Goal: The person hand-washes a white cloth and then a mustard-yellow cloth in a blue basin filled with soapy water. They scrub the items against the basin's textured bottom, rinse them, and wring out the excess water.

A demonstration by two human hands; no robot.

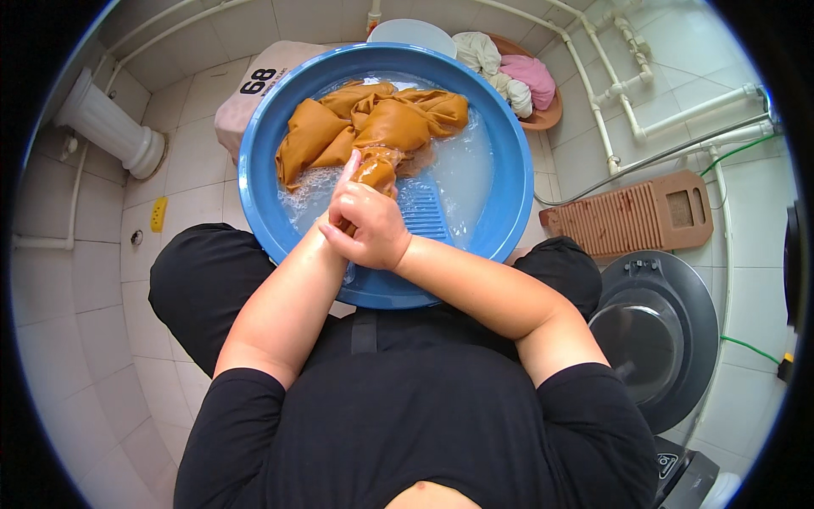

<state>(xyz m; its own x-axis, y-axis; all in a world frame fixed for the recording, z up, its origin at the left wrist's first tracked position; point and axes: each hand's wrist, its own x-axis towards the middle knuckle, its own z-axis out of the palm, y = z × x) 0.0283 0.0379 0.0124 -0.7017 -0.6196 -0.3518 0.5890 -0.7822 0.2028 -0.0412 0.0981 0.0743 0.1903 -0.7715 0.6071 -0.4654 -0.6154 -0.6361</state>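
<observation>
A wet mustard-brown cloth garment [394, 127] lies bunched in soapy water in a large blue basin [517, 182] between my knees. One twisted end of it comes toward me, over the ridged washboard part [422, 212] of the basin. My left hand [349, 174] is closed around that end, with a finger stretched along it and part of the hand hidden. Crossing over my left wrist, my right hand [370, 227] is closed with curled fingers. A bit of the brown cloth shows beneath those fingers.
Behind the basin sit a pale pink cover [246, 110], a whitish bowl [413, 36] and a brown tub [547, 117] with white and pink cloths. At right are a brown washboard [632, 214], a grey round-lidded appliance [649, 339] and white wall pipes [670, 127].
</observation>
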